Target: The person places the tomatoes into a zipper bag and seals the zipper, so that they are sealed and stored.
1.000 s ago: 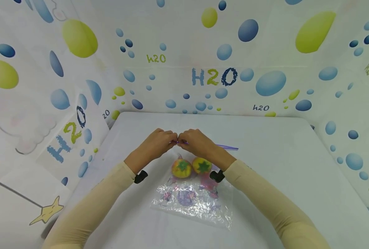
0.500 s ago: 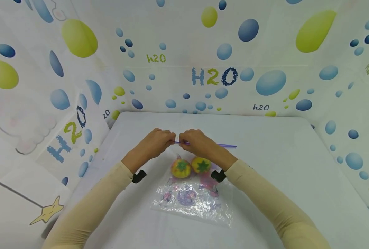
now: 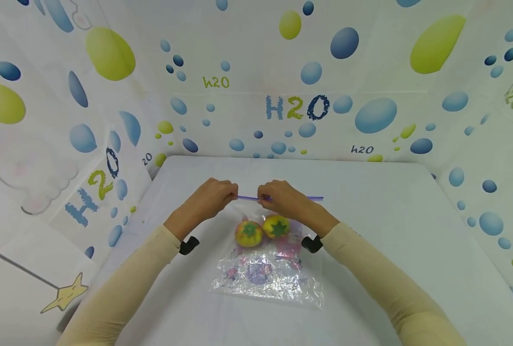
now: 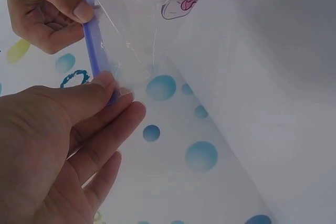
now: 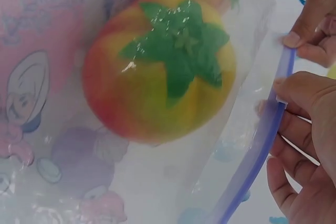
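A clear plastic zip bag (image 3: 278, 288) with pink and purple cartoon prints lies on the table. Inside are two yellow-red toy tomatoes with green leaf tops, the left one (image 3: 248, 235) beside the right one (image 3: 276, 227); the bag's film covers a tomato (image 5: 157, 87) in the right wrist view. Along the far edge runs a purple zip strip (image 4: 94, 45). My left hand (image 3: 208, 199) pinches the strip's left end between thumb and fingers. Farther right, my right hand (image 3: 284, 198) pinches the strip at a small pale slider (image 5: 282, 99), partly hidden by the thumb.
A white-covered table (image 3: 377, 216) lies under the bag. Behind and beside it hangs a white curtain (image 3: 256, 57) printed with blue and green drops and lettering. Dark wrist devices sit under both sleeve cuffs.
My hands have moved apart from almost touching: the right slid rightward along the strip, the left shifted slightly left. More purple strip shows between them, and the tomatoes shifted slightly left.
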{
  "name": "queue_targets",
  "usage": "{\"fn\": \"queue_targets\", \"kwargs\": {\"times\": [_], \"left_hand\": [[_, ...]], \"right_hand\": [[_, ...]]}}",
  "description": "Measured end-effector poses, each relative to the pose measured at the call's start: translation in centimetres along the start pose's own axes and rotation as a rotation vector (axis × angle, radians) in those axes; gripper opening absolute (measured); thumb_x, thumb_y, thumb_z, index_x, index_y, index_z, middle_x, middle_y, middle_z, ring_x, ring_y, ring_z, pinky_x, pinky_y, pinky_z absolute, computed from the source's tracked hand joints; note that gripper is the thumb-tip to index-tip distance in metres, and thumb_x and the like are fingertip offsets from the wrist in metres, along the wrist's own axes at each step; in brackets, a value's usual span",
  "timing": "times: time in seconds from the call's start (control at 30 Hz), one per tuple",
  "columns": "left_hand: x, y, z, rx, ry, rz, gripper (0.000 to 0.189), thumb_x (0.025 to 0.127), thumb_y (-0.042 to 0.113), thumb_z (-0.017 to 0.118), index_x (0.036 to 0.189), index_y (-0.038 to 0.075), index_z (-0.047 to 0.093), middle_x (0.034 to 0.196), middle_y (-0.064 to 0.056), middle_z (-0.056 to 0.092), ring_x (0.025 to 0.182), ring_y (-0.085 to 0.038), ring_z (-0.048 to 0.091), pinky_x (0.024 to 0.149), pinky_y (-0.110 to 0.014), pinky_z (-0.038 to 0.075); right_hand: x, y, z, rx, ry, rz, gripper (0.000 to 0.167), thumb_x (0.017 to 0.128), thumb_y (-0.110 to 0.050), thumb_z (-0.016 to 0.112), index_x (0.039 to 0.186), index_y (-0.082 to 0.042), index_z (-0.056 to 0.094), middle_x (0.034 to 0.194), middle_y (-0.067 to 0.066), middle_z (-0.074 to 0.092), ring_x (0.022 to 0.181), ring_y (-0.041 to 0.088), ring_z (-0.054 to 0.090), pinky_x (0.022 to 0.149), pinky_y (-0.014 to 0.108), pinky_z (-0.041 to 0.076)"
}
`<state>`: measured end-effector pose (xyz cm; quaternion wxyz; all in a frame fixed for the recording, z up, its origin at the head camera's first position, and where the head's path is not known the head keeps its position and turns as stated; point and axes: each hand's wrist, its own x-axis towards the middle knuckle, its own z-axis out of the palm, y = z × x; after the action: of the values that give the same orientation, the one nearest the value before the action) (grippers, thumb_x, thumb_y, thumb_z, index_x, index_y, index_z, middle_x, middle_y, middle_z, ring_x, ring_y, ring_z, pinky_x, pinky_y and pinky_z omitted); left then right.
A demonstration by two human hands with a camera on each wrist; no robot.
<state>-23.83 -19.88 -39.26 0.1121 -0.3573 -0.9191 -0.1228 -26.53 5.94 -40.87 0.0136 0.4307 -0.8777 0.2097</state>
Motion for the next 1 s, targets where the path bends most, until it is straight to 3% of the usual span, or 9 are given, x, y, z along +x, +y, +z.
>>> {"fn": "queue_targets", "kwargs": {"times": [0.33, 0.67, 1.0], "left_hand": [[-0.6, -0.6, -0.1, -0.012, 0.002, -0.021, 0.007, 0.099, 0.007, 0.074, 0.093, 0.008, 0.069, 0.081, -0.003, 0.07, 0.067, -0.016, 0.057, 0.067, -0.034, 0.053], [-1.4, -1.7, -0.1, -0.047, 0.011, -0.043, 0.007, 0.097, 0.004, 0.074, 0.094, 0.006, 0.069, 0.086, -0.008, 0.074, 0.071, -0.018, 0.063, 0.071, -0.037, 0.058], [-2.6, -2.4, -0.3, -0.025, -0.012, -0.092, 0.005, 0.098, 0.002, 0.073, 0.096, 0.006, 0.069, 0.089, -0.007, 0.074, 0.075, -0.022, 0.066, 0.073, -0.039, 0.059]], "right_hand": [[-1.7, 1.4, -0.8, 0.016, 0.021, -0.027, 0.005, 0.101, -0.012, 0.072, 0.101, -0.007, 0.07, 0.093, 0.002, 0.071, 0.087, 0.019, 0.061, 0.084, 0.037, 0.054], [-3.9, 3.1, -1.7, 0.047, 0.014, 0.006, 0.004, 0.101, -0.011, 0.072, 0.101, -0.008, 0.07, 0.095, 0.002, 0.072, 0.091, 0.021, 0.064, 0.086, 0.04, 0.055], [-5.8, 5.0, -2.2, 0.05, 0.029, 0.042, 0.004, 0.102, -0.012, 0.071, 0.098, -0.01, 0.07, 0.093, 0.001, 0.07, 0.089, 0.02, 0.062, 0.083, 0.04, 0.055]]}}
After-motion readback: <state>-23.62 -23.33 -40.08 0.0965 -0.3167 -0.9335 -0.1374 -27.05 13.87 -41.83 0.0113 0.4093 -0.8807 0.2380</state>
